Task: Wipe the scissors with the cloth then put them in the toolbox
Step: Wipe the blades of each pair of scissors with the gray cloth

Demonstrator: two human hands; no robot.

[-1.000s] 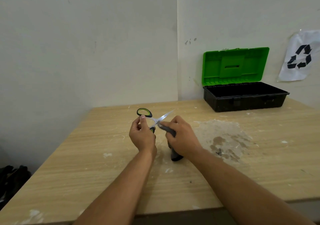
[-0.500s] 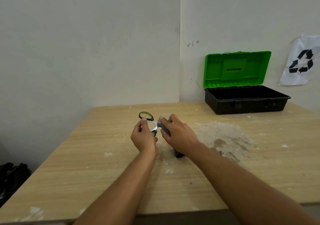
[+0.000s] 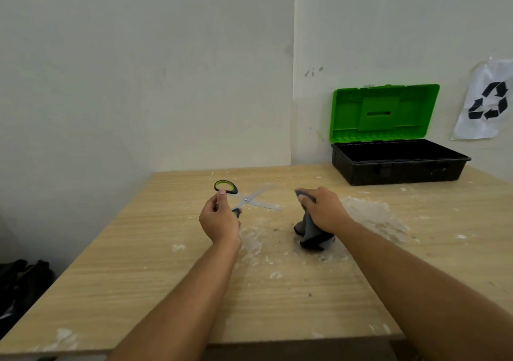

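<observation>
The left hand [image 3: 219, 220] hides the lower handle of the scissors [image 3: 248, 199]. The right hand [image 3: 323, 209] covers the cloth's [image 3: 312, 233] middle. Far beyond that hand, the toolbox [image 3: 397, 166] interior is too dark to read, and the recycling sign [image 3: 484, 105] is cut by the right edge.

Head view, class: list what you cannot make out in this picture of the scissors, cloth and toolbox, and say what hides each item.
- Scissors: lower handle loop, covered by the left hand.
- Cloth: upper part, bunched inside the right hand.
- Toolbox: floor and contents, lost in dark shadow behind its front wall.
- Recycling sign: right side, cut by the frame edge.
- Dark objects lower left: too dim and cropped to identify.
</observation>
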